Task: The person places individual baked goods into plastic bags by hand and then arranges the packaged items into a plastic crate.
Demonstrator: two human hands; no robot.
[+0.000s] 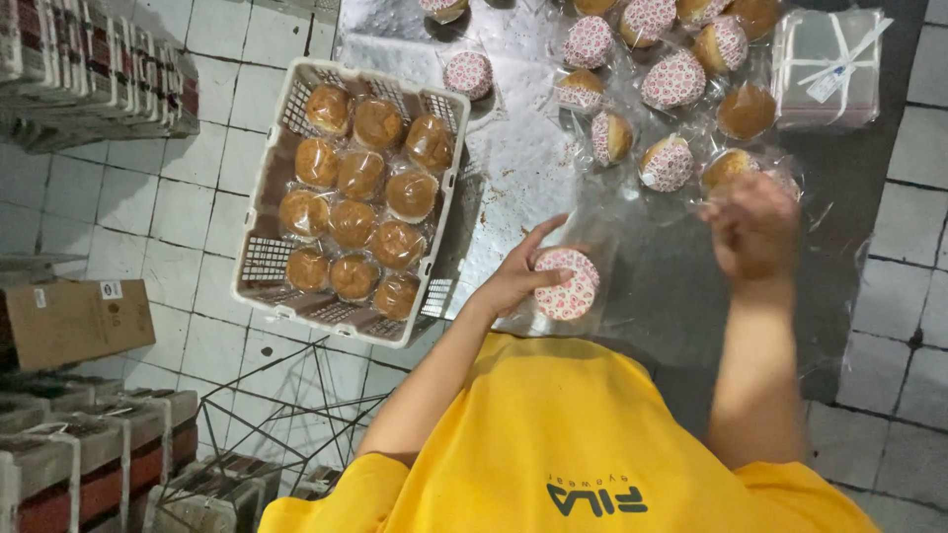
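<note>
The cake (pixel 567 284) was small and round. It sat in a white paper cup with red dots, inside a clear bag (pixel 592 247). It lay tipped on its side, cup facing up, on the shiny worktop (pixel 513 168), near the front edge.

The right hand (pixel 755 229) is motion-blurred, its fingers unreadable; cupcakes (pixel 647 18) along the top edge are cut off.
</note>
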